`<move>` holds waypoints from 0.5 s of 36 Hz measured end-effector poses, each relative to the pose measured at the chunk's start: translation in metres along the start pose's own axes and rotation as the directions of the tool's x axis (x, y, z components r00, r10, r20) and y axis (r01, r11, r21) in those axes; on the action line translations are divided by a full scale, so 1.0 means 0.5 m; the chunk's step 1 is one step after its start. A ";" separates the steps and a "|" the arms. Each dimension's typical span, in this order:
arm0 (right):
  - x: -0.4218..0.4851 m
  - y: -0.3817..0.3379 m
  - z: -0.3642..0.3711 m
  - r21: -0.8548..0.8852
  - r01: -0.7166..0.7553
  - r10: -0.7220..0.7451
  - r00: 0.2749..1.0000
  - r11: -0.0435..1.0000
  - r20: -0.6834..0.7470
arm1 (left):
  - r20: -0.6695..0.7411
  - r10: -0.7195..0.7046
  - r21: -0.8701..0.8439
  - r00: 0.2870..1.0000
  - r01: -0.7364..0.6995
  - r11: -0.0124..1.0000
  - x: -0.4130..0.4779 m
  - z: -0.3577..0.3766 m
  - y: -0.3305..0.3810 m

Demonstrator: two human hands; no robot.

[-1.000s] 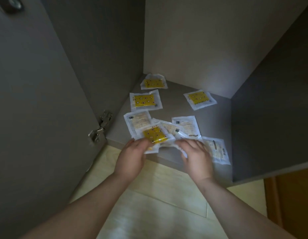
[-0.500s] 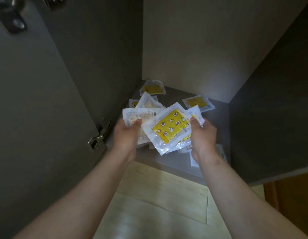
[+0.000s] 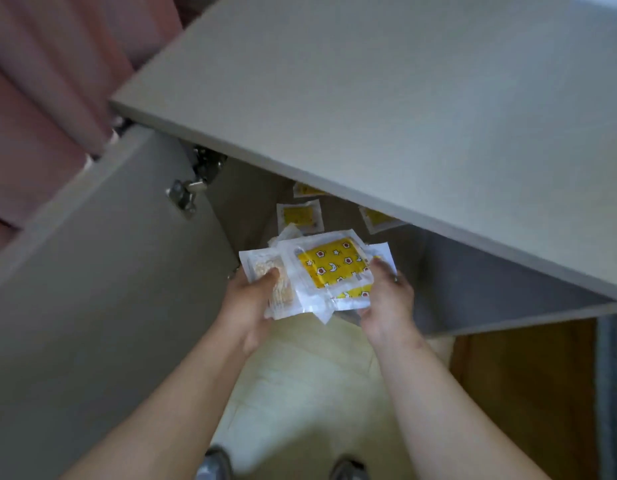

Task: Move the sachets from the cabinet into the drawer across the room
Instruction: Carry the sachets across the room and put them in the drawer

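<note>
While both hands hold it at the centre of the frame, the bundle of sachets sits just in front of the open cabinet, above the pale floor. The left hand grips the bundle's left edge, its thumb pressed on a clear sachet with pale contents. The right hand pinches the right edge, fingers curled round it. The top sachet is yellow with stars and moons. Behind the bundle, three loose sachets lie on the shelf, partly hidden under the cabinet's top panel. The open door fills the left of the frame, its hinge above the left hand.
</note>
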State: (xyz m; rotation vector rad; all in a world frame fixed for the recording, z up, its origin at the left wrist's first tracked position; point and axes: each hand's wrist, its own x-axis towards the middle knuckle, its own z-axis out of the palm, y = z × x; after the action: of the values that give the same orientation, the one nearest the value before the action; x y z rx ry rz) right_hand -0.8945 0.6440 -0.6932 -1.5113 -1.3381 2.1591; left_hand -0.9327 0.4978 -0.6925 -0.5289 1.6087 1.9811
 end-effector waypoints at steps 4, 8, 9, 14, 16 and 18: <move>-0.139 -0.071 -0.010 -0.033 -0.052 0.052 0.999 0.998 -0.003 | -0.023 -0.062 -0.050 0.998 0.061 0.997 -0.134 -0.007 0.082; -0.278 -0.138 -0.015 -0.008 -0.092 0.093 0.995 0.996 0.046 | -0.117 -0.105 -0.090 0.988 0.095 0.991 -0.269 -0.014 0.165; -0.309 -0.149 -0.016 -0.010 -0.104 0.105 0.992 0.995 0.067 | -0.144 -0.110 -0.092 0.983 0.098 0.991 -0.302 -0.018 0.183; -0.456 -0.189 -0.001 -0.099 -0.043 0.059 0.984 0.994 0.165 | -0.219 -0.114 -0.171 0.969 0.076 0.982 -0.462 -0.048 0.248; -0.509 -0.200 0.009 -0.155 0.000 0.038 0.970 0.988 0.239 | -0.264 -0.100 -0.229 0.959 0.039 0.973 -0.522 -0.066 0.270; -0.560 -0.208 0.018 -0.227 0.066 0.013 0.945 0.972 0.328 | -0.291 -0.075 -0.258 0.954 -0.003 0.966 -0.577 -0.086 0.289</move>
State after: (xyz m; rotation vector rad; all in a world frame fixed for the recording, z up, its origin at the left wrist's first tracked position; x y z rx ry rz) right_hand -0.8055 0.5326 -0.4303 -1.2291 -1.7653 2.3829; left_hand -0.7977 0.3894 -0.4171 -0.9937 1.5020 2.1765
